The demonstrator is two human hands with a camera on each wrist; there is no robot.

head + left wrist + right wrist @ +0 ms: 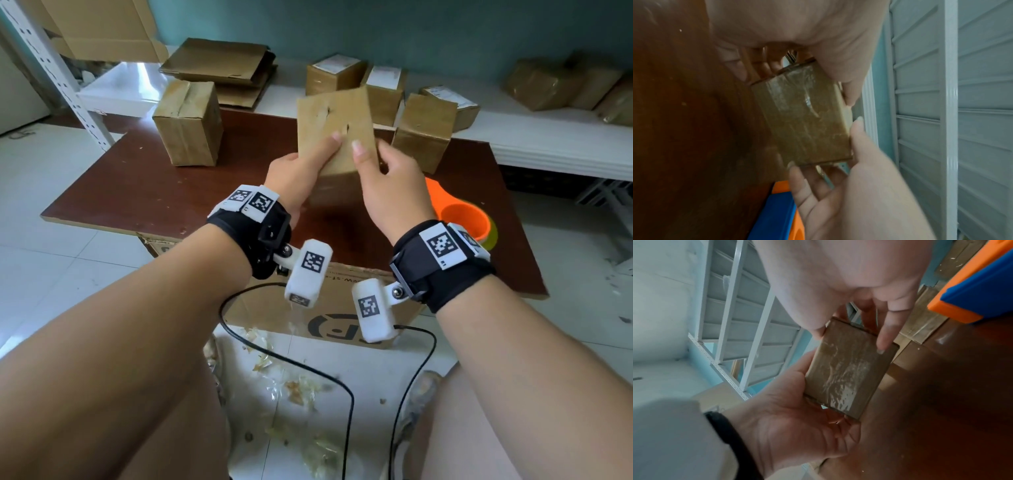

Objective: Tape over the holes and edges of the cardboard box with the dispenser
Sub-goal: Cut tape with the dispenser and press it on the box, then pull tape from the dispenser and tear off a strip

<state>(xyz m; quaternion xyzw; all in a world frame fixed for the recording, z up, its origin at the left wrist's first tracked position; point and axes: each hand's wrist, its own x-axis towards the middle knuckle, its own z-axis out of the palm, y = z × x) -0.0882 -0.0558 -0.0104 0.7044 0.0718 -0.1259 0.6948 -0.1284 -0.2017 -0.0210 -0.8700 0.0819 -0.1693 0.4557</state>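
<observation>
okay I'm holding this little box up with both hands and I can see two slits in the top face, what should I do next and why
Probably set the cardboard box down on the brown table and free your right hand for the orange tape dispenser lying just to its right. Both hands, the left hand too, are gripping the box, and its slits look untaped, so nothing can be taped until one hand lets go.

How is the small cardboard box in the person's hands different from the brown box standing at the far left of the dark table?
The small flat cardboard box is held up off the table by the left hand and right hand; the taller brown box stands alone on the dark wooden table. The held one shows two open slits; the standing one shows a seam along its top. Both are glossy with tape.
</observation>
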